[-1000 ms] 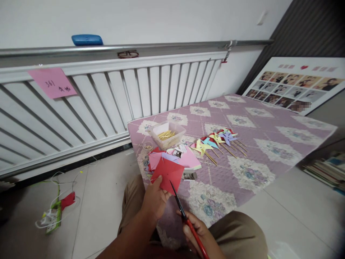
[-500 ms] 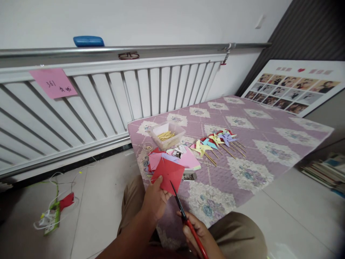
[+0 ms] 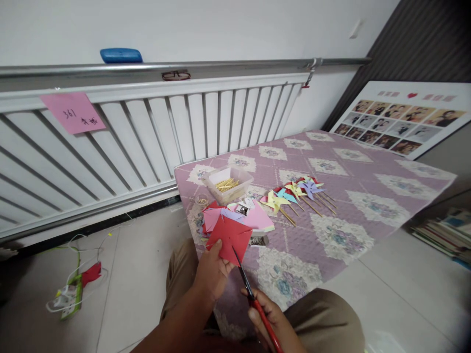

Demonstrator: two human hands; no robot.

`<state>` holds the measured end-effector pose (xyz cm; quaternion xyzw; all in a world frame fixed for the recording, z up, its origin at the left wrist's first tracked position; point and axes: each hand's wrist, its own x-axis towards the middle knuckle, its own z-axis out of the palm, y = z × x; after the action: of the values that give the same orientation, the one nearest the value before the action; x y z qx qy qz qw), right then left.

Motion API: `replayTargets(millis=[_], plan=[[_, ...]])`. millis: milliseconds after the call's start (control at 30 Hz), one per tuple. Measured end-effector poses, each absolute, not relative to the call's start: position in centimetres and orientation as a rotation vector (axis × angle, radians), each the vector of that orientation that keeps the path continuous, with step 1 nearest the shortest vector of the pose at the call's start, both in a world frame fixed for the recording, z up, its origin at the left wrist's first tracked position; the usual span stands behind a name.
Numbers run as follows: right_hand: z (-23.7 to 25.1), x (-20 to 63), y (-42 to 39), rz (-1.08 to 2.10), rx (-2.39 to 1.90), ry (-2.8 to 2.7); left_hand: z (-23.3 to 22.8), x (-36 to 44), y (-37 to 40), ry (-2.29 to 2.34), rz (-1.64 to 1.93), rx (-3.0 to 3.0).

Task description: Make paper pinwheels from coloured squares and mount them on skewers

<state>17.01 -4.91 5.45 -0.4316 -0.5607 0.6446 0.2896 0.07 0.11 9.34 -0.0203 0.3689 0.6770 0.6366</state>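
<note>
A square of red paper [image 3: 232,235] is pinched in my left hand [image 3: 214,269], thumb on top and fingers beneath. My right hand [image 3: 270,318] grips red-handled scissors [image 3: 264,314], whose dark blades lie at the paper's lower right corner and point toward its middle. Just behind the red square is a pile of coloured paper, with a pink sheet [image 3: 260,215] on its right side. A small metallic case [image 3: 258,240] sits close to the paper's right edge.
Several paper pinwheels [image 3: 287,196] on sticks lie in a row on the floral-covered table [image 3: 342,211]. A clear plastic box [image 3: 239,191] holds thin wooden sticks. A power strip [image 3: 71,299] with white cables is on the floor at left. The radiator [image 3: 198,122] stands behind.
</note>
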Motion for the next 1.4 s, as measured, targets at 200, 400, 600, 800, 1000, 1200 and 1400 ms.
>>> replayTargets(millis=[200,400,600,800,1000,1200,1400], plan=[[5.9,17.6,-4.7,1.772,-1.027,-1.558,10.4,-0.2,0.3,0.826,1.573,-0.099],[6.9,19.5,-4.5,1.893,-0.931,-1.555,12.1,-2.5,0.9,0.963,1.559,-0.022],[6.8,20.4,-3.5,1.829,-1.106,-1.049,12.2,-4.8,0.5,1.002,1.263,0.355],[10.1,18.0,-1.7,1.741,-1.140,-0.893,12.2,-5.7,0.4,1.064,0.911,0.754],[10.9,15.0,-1.6,1.705,-1.125,-1.004,12.4,-5.4,0.5,1.018,0.728,0.970],[9.3,14.2,-1.8,1.634,-1.192,-0.896,11.8,-3.0,-0.9,0.798,0.962,0.571],[9.2,14.2,-1.8,1.539,-1.177,-0.804,9.2,-0.8,-3.2,0.711,1.141,0.260]])
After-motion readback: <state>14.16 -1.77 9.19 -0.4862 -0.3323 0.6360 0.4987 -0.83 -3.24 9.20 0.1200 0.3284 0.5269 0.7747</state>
